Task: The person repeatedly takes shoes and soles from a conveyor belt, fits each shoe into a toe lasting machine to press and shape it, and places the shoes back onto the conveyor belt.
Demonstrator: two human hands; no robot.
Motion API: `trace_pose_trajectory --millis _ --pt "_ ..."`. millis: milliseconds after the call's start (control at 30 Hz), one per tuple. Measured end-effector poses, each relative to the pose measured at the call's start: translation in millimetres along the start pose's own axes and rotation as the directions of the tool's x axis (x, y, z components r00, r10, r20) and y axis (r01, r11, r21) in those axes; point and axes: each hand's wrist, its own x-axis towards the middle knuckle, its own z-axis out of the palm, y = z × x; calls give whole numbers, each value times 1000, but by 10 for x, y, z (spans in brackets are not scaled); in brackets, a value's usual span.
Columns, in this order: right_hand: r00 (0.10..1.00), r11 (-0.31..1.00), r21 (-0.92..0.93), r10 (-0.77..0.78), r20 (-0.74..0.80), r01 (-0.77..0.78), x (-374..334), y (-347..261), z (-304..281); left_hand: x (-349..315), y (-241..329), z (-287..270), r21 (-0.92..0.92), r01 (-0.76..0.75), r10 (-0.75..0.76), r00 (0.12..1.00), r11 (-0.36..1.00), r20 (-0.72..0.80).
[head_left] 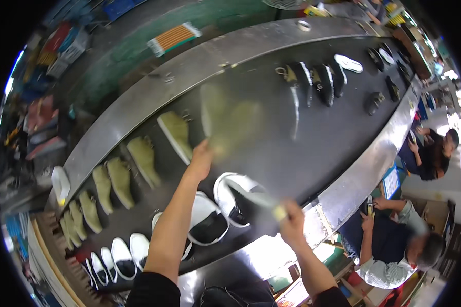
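My left hand [202, 161] is closed on an olive-green shoe [230, 123], smeared by motion above the dark belt [271, 148]; the blur may cover a pair. Closed too, my right hand [292, 220] grips a blurred pale, yellowish-ended piece [279, 212] whose kind I cannot make out. Between the hands, a white shoe with a black inside [233, 202] lies by the belt's near edge, beside another white shoe [207, 220] partly behind my left forearm. Just left of my left hand stands an olive shoe [175, 134] with a pale sole edge.
More olive shoes [119, 181] line the belt's far left side, and white shoes [122, 256] its near left. Dark shoes [322, 84] are farther right. Metal rims [123, 100] border the belt. Co-workers [389, 240] sit along its right side. A tape roll [304, 25] rests on the far rim.
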Motion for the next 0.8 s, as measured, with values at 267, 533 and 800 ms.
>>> trace_pose_trajectory --millis 267,533,800 --pt "744 449 651 605 283 -613 -173 -380 738 -3016 740 -730 228 -8 -25 990 974 138" --pt "694 576 395 522 495 -715 -2322 -613 2257 -5836 575 -1468 10 -371 254 616 929 -745" --pt "323 957 183 -251 913 227 -4562 -1732 4042 -8608 345 -1661 465 81 470 -241 882 -849"
